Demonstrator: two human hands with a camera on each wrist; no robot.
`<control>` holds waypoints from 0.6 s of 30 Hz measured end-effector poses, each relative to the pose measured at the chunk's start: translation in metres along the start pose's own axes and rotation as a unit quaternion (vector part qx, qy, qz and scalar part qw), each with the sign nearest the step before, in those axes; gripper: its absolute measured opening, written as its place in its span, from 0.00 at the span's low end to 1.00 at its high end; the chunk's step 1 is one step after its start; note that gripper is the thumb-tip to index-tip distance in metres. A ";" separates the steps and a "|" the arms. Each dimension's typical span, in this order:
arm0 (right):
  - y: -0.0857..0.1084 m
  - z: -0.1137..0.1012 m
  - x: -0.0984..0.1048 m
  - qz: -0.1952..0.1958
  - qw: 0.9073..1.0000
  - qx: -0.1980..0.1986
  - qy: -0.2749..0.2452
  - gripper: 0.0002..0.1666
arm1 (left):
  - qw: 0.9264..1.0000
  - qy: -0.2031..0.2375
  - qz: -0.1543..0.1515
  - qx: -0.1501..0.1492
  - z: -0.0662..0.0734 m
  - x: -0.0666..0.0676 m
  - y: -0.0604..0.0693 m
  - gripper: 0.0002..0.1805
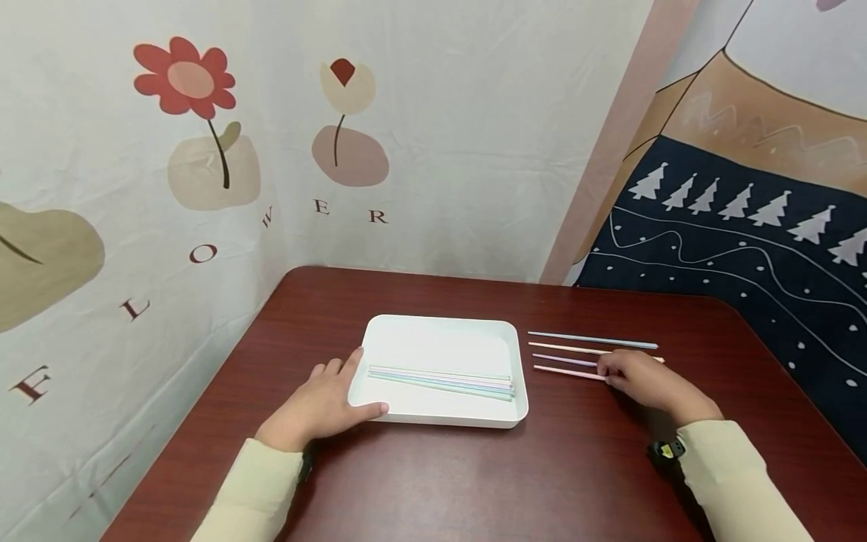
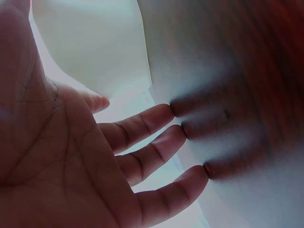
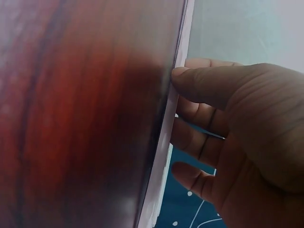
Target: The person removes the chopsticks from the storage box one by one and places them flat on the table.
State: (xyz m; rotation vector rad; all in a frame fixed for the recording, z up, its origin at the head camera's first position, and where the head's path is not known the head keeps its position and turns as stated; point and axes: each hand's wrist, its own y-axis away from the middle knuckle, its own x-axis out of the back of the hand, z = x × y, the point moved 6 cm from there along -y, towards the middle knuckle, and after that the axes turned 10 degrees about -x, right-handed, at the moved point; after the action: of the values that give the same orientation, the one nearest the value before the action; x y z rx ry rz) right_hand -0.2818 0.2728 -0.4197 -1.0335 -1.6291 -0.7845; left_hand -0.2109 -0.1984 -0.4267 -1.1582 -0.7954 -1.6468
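A white rectangular tray [image 1: 433, 333] stands on the table, with several pale chopsticks [image 1: 440, 381] lying side by side in it. My left hand [image 1: 321, 399] rests at the tray's left end, thumb over the front-left rim. Its other fingers are spread, their tips touching the tabletop in the left wrist view. Right of the tray, my right hand [image 1: 640, 380] pinches a pink chopstick [image 1: 569, 372] between thumb and fingers near its right end. Behind that one lie a purple chopstick [image 1: 562, 359], a cream chopstick [image 1: 565, 347] and a blue chopstick [image 1: 592, 339], roughly parallel.
The dark red-brown table [image 1: 474, 482] has rounded far corners. A pale cloth [image 1: 460, 150] with printed flowers hangs behind and to the left. Another cloth [image 1: 718, 248], with dark blue ground and white trees, hangs at the right.
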 end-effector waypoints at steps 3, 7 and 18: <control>0.000 0.000 -0.002 -0.005 1.000 -0.010 -0.004 0.15 | 1.000 0.000 0.000 0.002 0.000 0.000 0.000 0.63; 0.000 0.000 -0.002 -0.006 1.000 -0.012 -0.004 0.14 | 1.000 0.002 0.001 0.001 0.000 0.000 0.000 0.63; 0.000 0.001 0.005 0.022 1.000 0.010 0.017 0.13 | 1.000 0.003 -0.002 0.005 -0.002 -0.001 0.001 0.63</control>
State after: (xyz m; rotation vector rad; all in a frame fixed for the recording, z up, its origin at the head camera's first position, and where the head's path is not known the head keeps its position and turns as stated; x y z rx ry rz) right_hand -0.2831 0.2746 -0.4149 -1.0341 -1.5774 -0.7514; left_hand -0.2106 -0.1996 -0.4283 -1.1451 -0.8023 -1.6477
